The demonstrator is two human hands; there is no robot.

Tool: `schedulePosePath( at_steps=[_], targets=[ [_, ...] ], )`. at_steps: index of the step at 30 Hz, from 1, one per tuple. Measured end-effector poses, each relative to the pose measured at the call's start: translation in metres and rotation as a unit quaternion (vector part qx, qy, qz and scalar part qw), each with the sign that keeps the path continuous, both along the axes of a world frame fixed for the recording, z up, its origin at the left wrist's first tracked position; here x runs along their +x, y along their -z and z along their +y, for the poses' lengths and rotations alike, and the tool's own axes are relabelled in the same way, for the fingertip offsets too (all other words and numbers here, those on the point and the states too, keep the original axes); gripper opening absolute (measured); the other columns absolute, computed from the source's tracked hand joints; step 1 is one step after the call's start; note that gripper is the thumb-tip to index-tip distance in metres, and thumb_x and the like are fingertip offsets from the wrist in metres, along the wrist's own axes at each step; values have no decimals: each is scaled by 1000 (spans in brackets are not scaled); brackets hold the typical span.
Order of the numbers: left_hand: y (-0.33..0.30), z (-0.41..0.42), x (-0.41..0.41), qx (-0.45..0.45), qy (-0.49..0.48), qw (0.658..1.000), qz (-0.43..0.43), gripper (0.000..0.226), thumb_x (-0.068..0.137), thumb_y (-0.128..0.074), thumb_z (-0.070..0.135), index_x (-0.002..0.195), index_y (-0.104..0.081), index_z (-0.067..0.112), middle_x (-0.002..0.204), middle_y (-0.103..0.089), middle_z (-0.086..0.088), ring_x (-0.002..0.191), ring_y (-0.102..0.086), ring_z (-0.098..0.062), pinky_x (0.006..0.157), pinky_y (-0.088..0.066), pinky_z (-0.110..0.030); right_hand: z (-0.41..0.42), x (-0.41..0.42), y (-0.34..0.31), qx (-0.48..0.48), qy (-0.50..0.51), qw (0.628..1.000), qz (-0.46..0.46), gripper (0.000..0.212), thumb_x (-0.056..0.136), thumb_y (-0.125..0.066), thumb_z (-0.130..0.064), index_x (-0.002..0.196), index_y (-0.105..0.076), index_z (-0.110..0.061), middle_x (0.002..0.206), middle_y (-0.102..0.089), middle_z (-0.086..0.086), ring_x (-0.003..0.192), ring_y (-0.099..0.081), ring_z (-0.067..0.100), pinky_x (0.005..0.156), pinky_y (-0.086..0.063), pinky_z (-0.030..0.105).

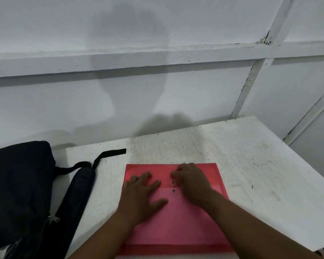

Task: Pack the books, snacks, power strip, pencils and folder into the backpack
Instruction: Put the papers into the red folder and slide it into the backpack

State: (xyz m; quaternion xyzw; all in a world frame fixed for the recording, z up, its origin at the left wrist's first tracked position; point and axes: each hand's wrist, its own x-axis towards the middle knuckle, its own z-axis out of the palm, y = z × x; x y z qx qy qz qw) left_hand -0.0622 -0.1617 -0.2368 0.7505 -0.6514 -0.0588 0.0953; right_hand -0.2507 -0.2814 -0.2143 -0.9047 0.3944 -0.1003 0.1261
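Observation:
A red translucent folder (178, 225) lies flat on the white table (251, 165) in front of me, with two small snap buttons near its flap. My left hand (140, 197) rests flat on the folder's left half, fingers spread. My right hand (191, 182) sits on the flap with its fingertips curled at the upper snap button. A dark backpack (19, 193) lies at the table's left side, apart from the folder. Books, snacks, power strip and pencils are not in view.
The backpack's padded strap (79, 191) and a thin black webbing strap (110, 153) trail onto the table between the bag and the folder. A white panelled wall (157, 81) stands right behind the table. The table's right edge drops off at the far right.

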Motion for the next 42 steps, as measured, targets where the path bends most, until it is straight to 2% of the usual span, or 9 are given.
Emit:
schedulePosePath(
  at_steps=[3, 5, 9, 13, 16, 23, 31, 36, 42],
  targets=[
    [5, 3, 0, -37, -14, 999, 13, 72, 71, -42, 88, 129, -59, 49, 145, -51, 10, 120, -50, -25, 90, -40, -46, -4, 1, 2, -4, 18, 1000, -17, 16, 86, -63, -20, 96, -75, -26, 103, -65, -6, 99, -54, 20, 86, -47, 35],
    [9, 4, 0, -52, -11, 998, 17, 71, 72, -44, 87, 129, -59, 48, 144, -50, 11, 119, -49, -23, 89, -39, -44, -8, -1, 2, -16, 10, 1000, -6, 6, 85, -67, -23, 86, -72, -22, 98, -61, -4, 94, -54, 20, 82, -50, 39],
    [9, 4, 1, -69, -9, 997, 38, 70, 73, -44, 87, 129, -59, 48, 143, -50, 12, 123, -45, -21, 93, -38, -44, -7, -4, 3, -46, -16, 999, 25, 6, 87, -60, -23, 86, -64, -18, 97, -60, 0, 93, -53, 22, 82, -46, 37],
    [8, 5, 0, -82, -16, 995, 57, 70, 72, -46, 86, 129, -59, 47, 145, -48, 13, 131, -32, -17, 99, -35, -45, 8, -17, 0, -16, 17, 995, -97, 9, 89, -48, -23, 81, -53, -21, 72, -55, -2, 70, -47, 17, 66, -39, 32],
    [9, 5, 0, -92, -15, 994, 64, 70, 73, -46, 86, 129, -59, 46, 144, -48, 13, 136, -35, -19, 103, -33, -46, 23, -36, 1, -7, 6, 994, -107, 6, 91, -52, -24, 87, -57, -23, 67, -53, -7, 64, -44, 12, 61, -36, 29],
    [6, 6, -1, -62, -18, 996, 63, 75, 74, -38, 88, 137, -50, 48, 155, -35, 15, 154, -8, -21, 121, -12, -45, 35, -44, 3, 26, 43, 997, -61, 25, 94, -42, -36, 104, -65, -32, 81, -70, -10, 72, -63, 12, 66, -51, 32],
    [8, 6, 1, -89, -13, 994, 69, 64, 76, -47, 82, 128, -58, 48, 145, -46, 15, 150, -22, -23, 114, -21, -47, 61, -23, 4, 26, 63, 998, -4, 42, 89, -31, -38, 99, -69, -23, 90, -73, -1, 80, -67, 22, 73, -51, 34],
    [16, 3, 5, -112, -28, 988, 101, 49, 77, -53, 65, 120, -67, 45, 147, -48, 1, 147, -29, -27, 111, -26, -54, 61, -17, 0, 60, 77, 995, 7, 25, 95, -47, -32, 109, -66, -26, 103, -72, -2, 94, -66, 19, 79, -45, 30],
    [20, 1, 7, -121, -42, 982, 136, 45, 78, -49, 56, 117, -68, 45, 145, -50, 3, 147, -29, -24, 113, -25, -58, 60, -9, -4, 60, 48, 997, 27, 24, 100, -42, -36, 105, -63, -25, 102, -71, -1, 93, -65, 19, 73, -40, 30]
  ],
)
